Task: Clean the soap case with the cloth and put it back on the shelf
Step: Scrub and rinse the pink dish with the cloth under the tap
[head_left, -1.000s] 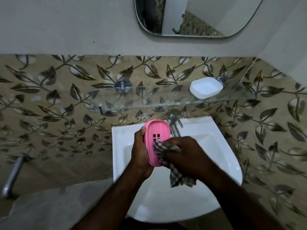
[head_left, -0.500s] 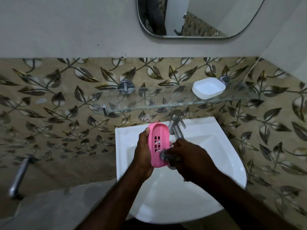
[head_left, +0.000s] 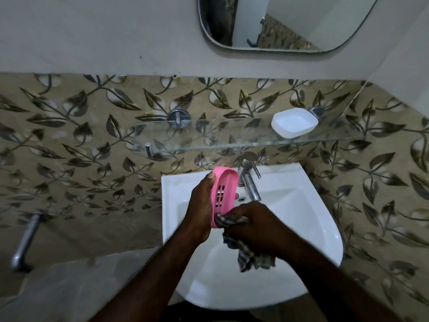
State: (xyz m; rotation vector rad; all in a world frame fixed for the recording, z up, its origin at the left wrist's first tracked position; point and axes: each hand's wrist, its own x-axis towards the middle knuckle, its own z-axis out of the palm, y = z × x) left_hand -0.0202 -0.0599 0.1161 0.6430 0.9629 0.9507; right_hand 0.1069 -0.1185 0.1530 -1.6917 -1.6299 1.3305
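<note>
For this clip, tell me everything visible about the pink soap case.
The pink soap case looks like plastic: oval, with a raised rim and drain slots in its floor. It is tilted on edge above the sink, gripped by the left hand; the checked cloth in the right hand touches its lower end.

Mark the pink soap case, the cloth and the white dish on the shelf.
pink soap case (head_left: 228, 182), head view, inner face.
cloth (head_left: 253, 259), head view, hanging checked end.
white dish (head_left: 294, 123), head view, inner floor.

Left hand (head_left: 200, 208) grips pink soap case (head_left: 224, 196) upright over white sink (head_left: 308, 205); right hand (head_left: 257, 228) presses checked cloth (head_left: 253, 256) against its lower end; white tray (head_left: 294, 122) sits on glass shelf (head_left: 209, 138).
</note>
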